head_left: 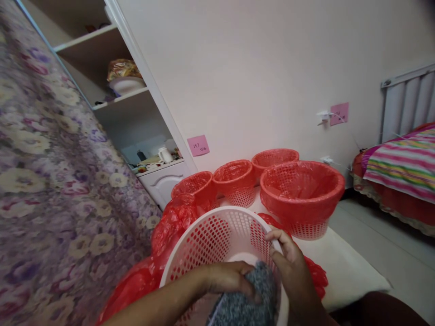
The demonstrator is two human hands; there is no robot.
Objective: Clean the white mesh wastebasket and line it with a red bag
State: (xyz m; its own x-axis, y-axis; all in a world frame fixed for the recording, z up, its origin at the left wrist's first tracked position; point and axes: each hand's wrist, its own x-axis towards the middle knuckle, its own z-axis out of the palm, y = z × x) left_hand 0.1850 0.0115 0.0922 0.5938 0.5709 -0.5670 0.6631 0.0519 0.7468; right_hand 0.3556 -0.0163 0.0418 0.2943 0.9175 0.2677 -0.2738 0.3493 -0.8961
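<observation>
Pale wall backs four red-lined mesh baskets (302,190) at centre. Low in frame, a round white perforated basket (210,240): left hand (227,277) presses a nubbly grey cloth (248,299) inside, right hand (288,260) pinching its rim.

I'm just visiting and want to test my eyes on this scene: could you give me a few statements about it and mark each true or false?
1. The left hand presses a grey cloth inside the white basket. True.
2. The right hand rests on the floor. False: its fingers grip the white basket's rim.
3. Four lined baskets stand behind it. True.
4. Their liners are blue. False: they are red.
5. A pink note is stuck on the wall. True.
</observation>
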